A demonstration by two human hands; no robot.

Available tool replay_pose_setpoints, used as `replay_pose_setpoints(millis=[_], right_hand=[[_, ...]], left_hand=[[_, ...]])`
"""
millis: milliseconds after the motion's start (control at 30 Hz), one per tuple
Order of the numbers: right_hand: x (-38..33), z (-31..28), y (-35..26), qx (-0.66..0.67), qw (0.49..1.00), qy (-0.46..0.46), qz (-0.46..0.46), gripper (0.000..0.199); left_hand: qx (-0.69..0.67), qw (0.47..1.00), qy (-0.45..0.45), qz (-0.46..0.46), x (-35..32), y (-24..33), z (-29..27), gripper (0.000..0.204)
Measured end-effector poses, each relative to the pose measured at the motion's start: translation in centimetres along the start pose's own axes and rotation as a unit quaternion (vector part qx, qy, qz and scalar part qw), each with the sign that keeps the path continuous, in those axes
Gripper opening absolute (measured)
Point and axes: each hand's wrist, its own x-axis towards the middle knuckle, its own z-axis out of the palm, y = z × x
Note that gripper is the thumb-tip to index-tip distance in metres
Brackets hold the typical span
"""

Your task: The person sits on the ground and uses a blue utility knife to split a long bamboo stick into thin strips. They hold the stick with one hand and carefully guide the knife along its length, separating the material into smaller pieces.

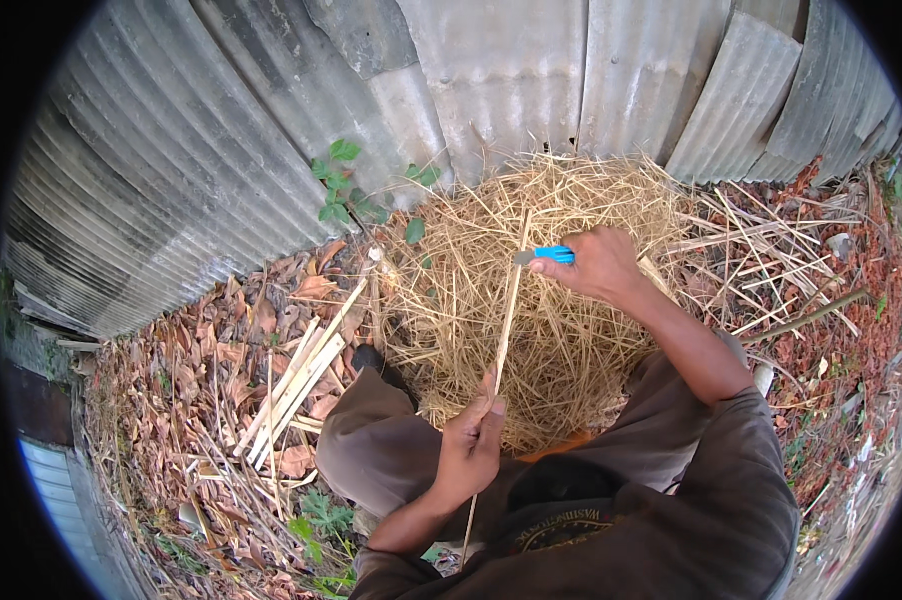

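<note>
My left hand is closed around the middle of a long, thin strip of bamboo or wood. The strip runs from my lap up and slightly right, over a heap of pale shavings. Farther up, my right hand is wrapped round the blue handle of a utility knife. Its short grey blade lies against the strip near the far end. The rest of the handle is hidden in my fist.
Split pale strips lie on dry leaves at the left. More thin sticks are scattered at the right. A corrugated metal fence stands behind the heap, with a green leafy plant at its foot. My bent knees flank the heap.
</note>
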Motion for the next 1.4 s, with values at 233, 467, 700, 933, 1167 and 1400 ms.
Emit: replay_pose_setpoints(millis=[233,467,700,933,1167,1400], right_hand=[[-1.8,0.3,-2.6,0.004,0.998,-0.025,-0.056,0.079],[-2.6,0.7,-3.7,0.014,0.992,-0.06,-0.112,0.079],[-2.0,1.4,-3.0,0.012,0.991,-0.028,-0.128,0.081],[-0.4,2.5,-1.5,-0.032,0.986,0.02,-0.163,0.082],[0.3,1.6,-1.0,-0.062,0.988,0.011,-0.144,0.079],[4.7,-4.2,12.8,0.024,0.96,0.021,0.278,0.086]], left_hand=[[0.001,1.0,-0.003,0.019,-0.1,-0.3,0.0,0.042],[-0.018,0.999,-0.005,-0.04,0.0,1.8,-0.4,0.04],[-0.067,0.996,0.002,-0.061,0.1,1.8,-0.2,0.039],[-0.038,0.997,0.009,-0.072,1.0,2.0,0.1,0.038],[-0.059,0.995,0.001,-0.08,1.1,2.1,0.4,0.037],[-0.083,0.994,-0.045,-0.053,-2.5,3.0,2.3,0.036]])
